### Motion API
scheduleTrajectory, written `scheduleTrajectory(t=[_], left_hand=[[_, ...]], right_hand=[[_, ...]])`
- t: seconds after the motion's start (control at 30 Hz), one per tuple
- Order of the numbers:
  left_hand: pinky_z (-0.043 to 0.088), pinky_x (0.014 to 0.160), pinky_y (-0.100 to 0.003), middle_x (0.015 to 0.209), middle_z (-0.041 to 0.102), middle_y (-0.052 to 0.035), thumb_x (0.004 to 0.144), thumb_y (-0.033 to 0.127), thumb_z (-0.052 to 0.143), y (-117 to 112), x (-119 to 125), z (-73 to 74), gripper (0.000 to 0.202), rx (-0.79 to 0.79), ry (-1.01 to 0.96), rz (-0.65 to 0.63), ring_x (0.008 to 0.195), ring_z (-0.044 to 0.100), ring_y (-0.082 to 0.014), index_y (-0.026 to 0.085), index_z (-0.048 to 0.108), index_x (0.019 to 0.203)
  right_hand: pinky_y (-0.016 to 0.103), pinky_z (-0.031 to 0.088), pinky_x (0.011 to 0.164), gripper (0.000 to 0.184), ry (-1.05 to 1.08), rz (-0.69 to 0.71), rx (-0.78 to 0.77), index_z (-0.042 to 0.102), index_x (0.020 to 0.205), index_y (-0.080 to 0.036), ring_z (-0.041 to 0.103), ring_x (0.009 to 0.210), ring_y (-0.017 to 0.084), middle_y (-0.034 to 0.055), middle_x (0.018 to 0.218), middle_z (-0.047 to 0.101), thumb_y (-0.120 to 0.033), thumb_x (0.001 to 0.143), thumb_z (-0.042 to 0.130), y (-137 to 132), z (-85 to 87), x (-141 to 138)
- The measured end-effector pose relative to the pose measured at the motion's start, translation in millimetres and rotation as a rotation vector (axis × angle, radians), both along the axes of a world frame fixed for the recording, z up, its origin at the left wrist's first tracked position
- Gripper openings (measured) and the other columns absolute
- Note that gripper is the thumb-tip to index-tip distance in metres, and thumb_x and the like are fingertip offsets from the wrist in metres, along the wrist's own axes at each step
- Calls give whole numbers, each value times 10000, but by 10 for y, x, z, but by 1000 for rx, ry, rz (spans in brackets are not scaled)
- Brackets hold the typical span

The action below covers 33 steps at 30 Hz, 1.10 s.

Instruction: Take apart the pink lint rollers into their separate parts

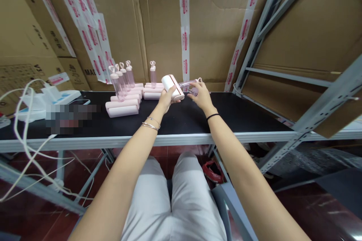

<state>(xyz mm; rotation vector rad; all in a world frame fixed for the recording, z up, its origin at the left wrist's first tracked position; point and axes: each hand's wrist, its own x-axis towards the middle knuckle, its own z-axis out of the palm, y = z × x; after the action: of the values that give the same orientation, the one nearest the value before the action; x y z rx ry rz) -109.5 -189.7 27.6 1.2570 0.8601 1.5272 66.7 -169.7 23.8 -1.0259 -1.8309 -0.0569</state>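
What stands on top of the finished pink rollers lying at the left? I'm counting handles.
On the pink rollers stand clear pink handles, upright: four clustered at left, one apart. Whether more hide behind the left hand and its white roller is not visible.

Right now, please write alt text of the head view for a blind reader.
The left hand grips a white roller while the right hand holds its clear pink handle, above a black table. Finished pink rollers stand at left.
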Motion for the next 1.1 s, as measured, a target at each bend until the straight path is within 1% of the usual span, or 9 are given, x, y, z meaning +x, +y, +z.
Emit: scheduleTrajectory(t=[0.1, 0.3, 0.4, 0.53, 0.67, 0.77, 0.87, 0.97, 1.1], left_hand=[[540, 581, -245, 897, 701, -99, 795, 462, 628, -24, 10, 14, 424, 15, -55, -92, 712, 660, -158, 118, 566, 1034], [527, 546, -227, 845, 706, -77, 797, 435, 631, -44, 39, 42, 401, -11, -133, -153, 683, 658, -152, 116, 579, 1034], [488, 485, -220, 705, 682, -55, 834, 439, 579, -70, 54, 55, 379, -76, -93, -161, 565, 625, -140, 103, 590, 1007], [438, 432, -234, 606, 638, -52, 880, 575, 446, -101, 39, 83, 523, -104, -54, -186, 458, 570, -139, 93, 591, 1018], [449, 471, -214, 678, 613, -32, 885, 686, 305, -39, -28, 97, 612, -69, -166, -63, 537, 589, -124, 147, 573, 995], [444, 491, -181, 761, 589, -22, 899, 641, 356, 55, -79, 74, 511, -30, -234, 121, 630, 587, -106, 175, 562, 947], [457, 524, -159, 920, 610, -38, 928, 534, 417, 105, -103, 50, 368, 7, -258, 228, 755, 598, -103, 198, 560, 976], [475, 565, -159, 1058, 622, -45, 963, 463, 377, 80, -94, 58, 310, 46, -290, 169, 824, 627, -108, 220, 538, 1069], [521, 665, -207, 1031, 652, -68, 975, 458, 335, 23, -69, 95, 348, 58, -322, 118, 805, 668, -131, 201, 510, 1130]], right_hand=[[395, 432, 1010, 498, 110, -93, 12, 561, 1261, -222, 522, 1171, 250, 117, 1251, 470, -232, 768, 631, 19, -17, -6], [385, 449, 980, 538, 249, -195, 75, 556, 1276, -245, 549, 1084, 220, 101, 1208, 423, -190, 749, 648, 11, -19, 19], [381, 474, 911, 480, 254, -287, 51, 591, 1242, -246, 570, 973, 202, 95, 1156, 418, -185, 767, 622, -31, -13, 22], [364, 483, 806, 286, 191, -336, 3, 674, 1060, -227, 553, 834, 180, 72, 1065, 442, -269, 780, 632, -50, 0, 51], [337, 464, 755, 276, 104, -166, -87, 714, 909, -188, 531, 745, 167, 42, 901, 501, -383, 714, 705, 0, 5, 80], [305, 437, 707, 303, 118, 36, -206, 704, 800, -166, 522, 686, 148, 13, 771, 534, -420, 639, 749, 14, 10, 69], [261, 378, 577, 386, 180, 306, -433, 657, 723, -150, 462, 559, 107, -17, 615, 524, -518, 628, 722, -17, 17, 39], [226, 268, 450, 473, 206, 491, -637, 634, 719, -139, 343, 433, 58, -49, 513, 474, -589, 602, 718, -54, 16, 19], [217, 159, 383, 519, 159, 537, -766, 658, 777, -122, 254, 375, 27, -45, 524, 495, -604, 600, 738, -66, 13, 29]])
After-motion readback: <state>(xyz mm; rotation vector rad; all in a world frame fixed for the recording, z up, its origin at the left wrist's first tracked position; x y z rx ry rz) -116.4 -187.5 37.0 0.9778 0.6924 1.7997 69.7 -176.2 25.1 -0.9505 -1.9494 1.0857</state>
